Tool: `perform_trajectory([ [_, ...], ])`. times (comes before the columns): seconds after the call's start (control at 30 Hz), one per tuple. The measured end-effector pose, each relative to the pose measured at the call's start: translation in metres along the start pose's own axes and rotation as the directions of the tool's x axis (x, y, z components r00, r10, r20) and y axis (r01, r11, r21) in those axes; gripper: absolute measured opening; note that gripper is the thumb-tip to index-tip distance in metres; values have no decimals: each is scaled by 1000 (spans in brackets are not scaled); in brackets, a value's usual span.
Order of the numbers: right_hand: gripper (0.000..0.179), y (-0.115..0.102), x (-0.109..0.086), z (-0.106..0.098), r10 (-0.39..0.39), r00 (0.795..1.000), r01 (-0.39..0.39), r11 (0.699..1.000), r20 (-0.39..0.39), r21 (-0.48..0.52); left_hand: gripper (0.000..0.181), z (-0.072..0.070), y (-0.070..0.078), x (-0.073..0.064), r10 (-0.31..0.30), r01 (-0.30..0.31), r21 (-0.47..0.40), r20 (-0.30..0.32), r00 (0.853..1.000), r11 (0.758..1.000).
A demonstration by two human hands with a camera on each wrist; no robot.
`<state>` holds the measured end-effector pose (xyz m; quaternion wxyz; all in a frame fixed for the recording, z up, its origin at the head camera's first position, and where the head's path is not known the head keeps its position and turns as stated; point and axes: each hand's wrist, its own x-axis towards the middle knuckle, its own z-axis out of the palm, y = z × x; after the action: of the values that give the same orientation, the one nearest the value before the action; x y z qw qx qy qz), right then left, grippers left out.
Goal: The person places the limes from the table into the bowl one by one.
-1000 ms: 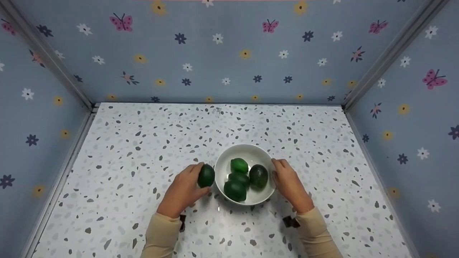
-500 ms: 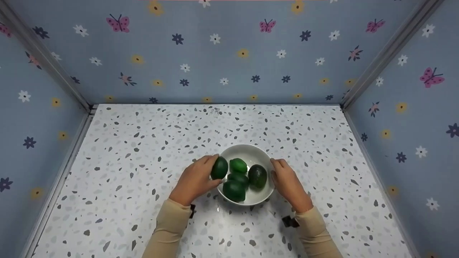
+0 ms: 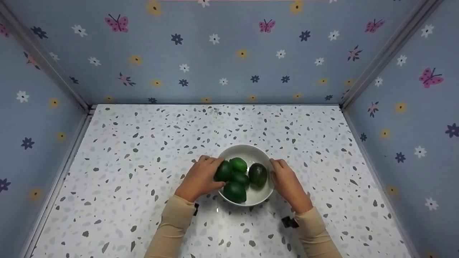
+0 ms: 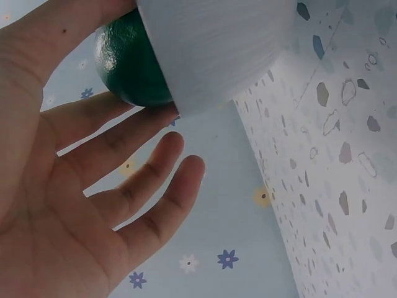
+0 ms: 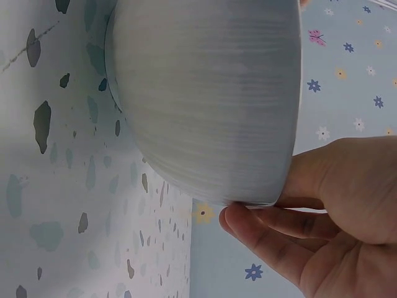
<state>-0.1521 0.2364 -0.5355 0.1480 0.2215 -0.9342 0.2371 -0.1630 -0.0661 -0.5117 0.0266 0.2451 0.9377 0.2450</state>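
Observation:
A white bowl point(image 3: 259, 199) stands on the speckled table. My left hand point(image 3: 201, 179) holds a glossy dark green avocado point(image 3: 223, 171) between thumb and fingers, just inside the bowl's left rim. In the left wrist view the avocado point(image 4: 133, 62) shows partly behind the bowl wall point(image 4: 211, 56), while the two outer fingers are off it. Inside the bowl lie a brighter green lime-like fruit point(image 3: 238, 165), two dark green fruits point(image 3: 235, 191), partly overlapping, and a darker, brownish avocado point(image 3: 258, 175). My right hand point(image 3: 288, 184) pinches the bowl's right rim, its fingers against the outer wall point(image 5: 211, 112).
White speckled tabletop point(image 3: 143, 143) surrounds the bowl. Blue panels with flowers and butterflies point(image 3: 215, 53) rise at the back, left and right. Grey metal strips point(image 3: 391, 53) run along the corners.
My left hand has carried the avocado rightward from beside the bowl, over its left rim and down among the other fruits. The right hand has stayed on the rim.

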Motion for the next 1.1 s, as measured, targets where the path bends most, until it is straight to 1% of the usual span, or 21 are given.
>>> perform_trajectory([
  [0.17,43,0,-1,2,2,1000,-2,1000,3,-2,78,3,-1,0,-37,38,-16,47,998,999],
  [0.23,43,0,-2,3,-2,1000,2,1000,1,-7,77,3,-1,-2,-35,37,-22,49,998,999],
  [0.33,41,-1,-2,3,-13,1000,13,1000,-9,-18,74,2,-3,-6,-20,20,-35,22,1000,999],
  [0.4,39,-1,-2,4,-24,1000,24,999,-18,-29,72,1,-4,-11,-8,7,-42,-14,1000,999],
  [0.5,36,-1,-3,4,-37,999,36,999,-29,-36,68,-2,-8,-21,6,-10,-48,-78,997,999],
  [0.6,36,-2,-3,4,-35,999,34,999,-31,-29,67,-7,-11,-33,-1,-6,-50,-128,992,999],
  [0.77,37,-2,-2,2,-29,999,29,999,-32,-18,70,-15,-17,-55,-43,31,-68,-175,984,997],
  [0.9,37,-2,-2,1,-27,999,26,1000,-25,-13,73,-18,-23,-75,-93,78,-97,-168,981,992],
  [1.0,37,-2,-2,1,-12,1000,12,1000,-10,-9,76,-15,-27,-88,-145,129,-115,-139,980,985],
  [1.1,37,-2,-1,0,11,1000,-11,1000,3,-10,77,-10,-31,-99,-202,188,-128,-102,974,974],
])
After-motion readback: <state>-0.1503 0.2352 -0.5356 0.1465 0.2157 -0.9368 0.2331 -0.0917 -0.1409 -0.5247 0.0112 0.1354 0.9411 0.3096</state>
